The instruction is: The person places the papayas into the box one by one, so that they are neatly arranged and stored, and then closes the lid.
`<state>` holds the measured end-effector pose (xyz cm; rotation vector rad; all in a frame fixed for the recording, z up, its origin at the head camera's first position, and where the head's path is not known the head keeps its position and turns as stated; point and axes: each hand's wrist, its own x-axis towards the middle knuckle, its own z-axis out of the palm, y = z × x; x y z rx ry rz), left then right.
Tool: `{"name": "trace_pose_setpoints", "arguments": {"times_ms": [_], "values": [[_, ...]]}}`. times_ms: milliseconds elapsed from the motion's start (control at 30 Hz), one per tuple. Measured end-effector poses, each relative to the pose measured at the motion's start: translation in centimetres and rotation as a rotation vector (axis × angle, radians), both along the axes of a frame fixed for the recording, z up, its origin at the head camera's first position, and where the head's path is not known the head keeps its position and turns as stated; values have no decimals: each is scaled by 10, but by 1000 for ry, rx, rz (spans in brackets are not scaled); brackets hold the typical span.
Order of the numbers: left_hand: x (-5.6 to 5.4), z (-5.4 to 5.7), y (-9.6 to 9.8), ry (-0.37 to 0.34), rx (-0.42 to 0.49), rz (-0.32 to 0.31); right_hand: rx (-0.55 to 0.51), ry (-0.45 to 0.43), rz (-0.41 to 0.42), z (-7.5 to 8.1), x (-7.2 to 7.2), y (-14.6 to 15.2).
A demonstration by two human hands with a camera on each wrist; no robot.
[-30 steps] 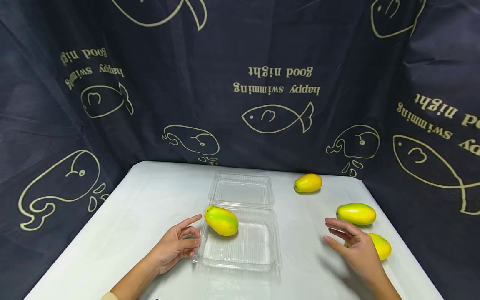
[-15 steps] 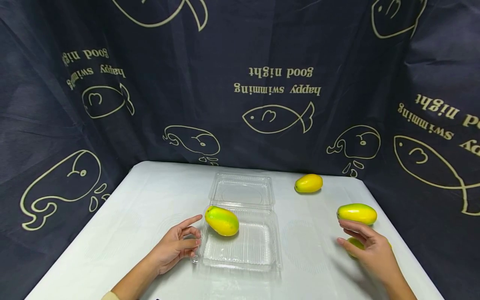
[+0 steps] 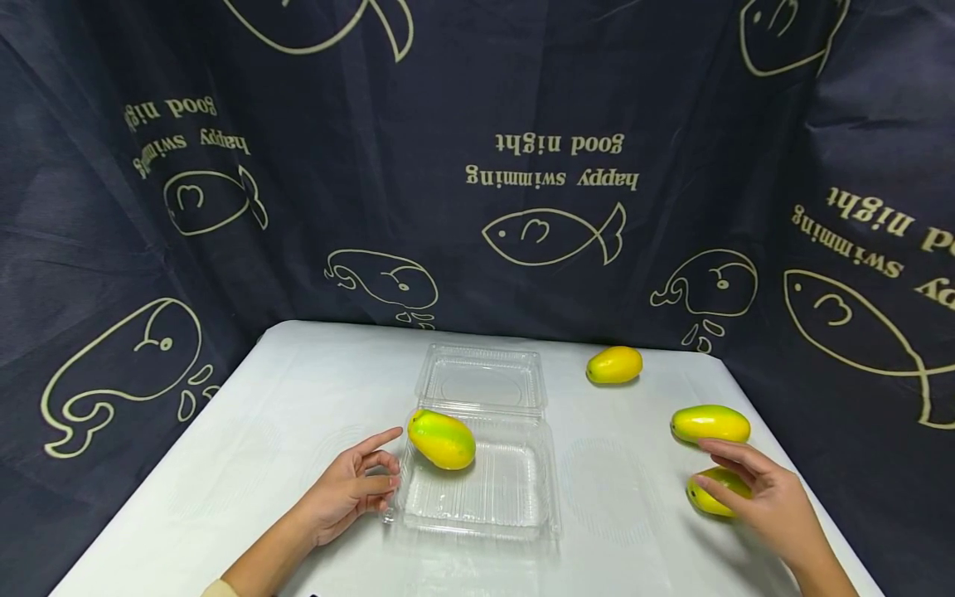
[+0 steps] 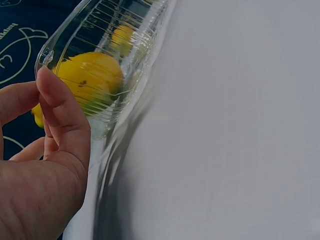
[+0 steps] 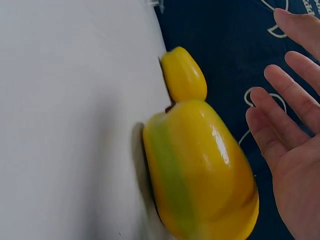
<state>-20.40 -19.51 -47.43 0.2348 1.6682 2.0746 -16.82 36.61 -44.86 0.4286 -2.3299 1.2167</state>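
A clear plastic clamshell container (image 3: 515, 489) stands with its lid folded back in the middle of the table. One yellow-green papaya (image 3: 442, 440) lies over the left part of its base. My left hand (image 3: 351, 489) pinches the container's left rim, and the left wrist view shows the fingertips at its edge. On the right, my right hand (image 3: 772, 497) hovers with fingers spread over the nearest papaya (image 3: 712, 493) and partly covers it. In the right wrist view a gap separates those fingers from the large papaya (image 5: 200, 170).
Another papaya (image 3: 710, 424) lies just beyond the right hand, and one more papaya (image 3: 614, 365) sits near the back edge. The container's lid (image 3: 481, 381) lies flat behind its base. A dark patterned curtain (image 3: 477, 166) surrounds the white table (image 3: 283, 390).
My right hand has moved rightward over the nearest papaya, uncovering that fruit's left end. The left hand, the container and the papayas have stayed in place.
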Motion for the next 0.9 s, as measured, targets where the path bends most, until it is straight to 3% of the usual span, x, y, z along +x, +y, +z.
{"name": "trace_pose_setpoints", "arguments": {"times_ms": [333, 633, 900], "values": [[1, 0, 0, -4, 3, 0, 53, 41, -17, 1, -1, 17], [1, 1, 0, -7, -4, 6, 65, -8, -82, 1, -1, 35], [1, 1, 0, -4, -6, 8, 88, -8, -72, -4, -1, 48]]}}
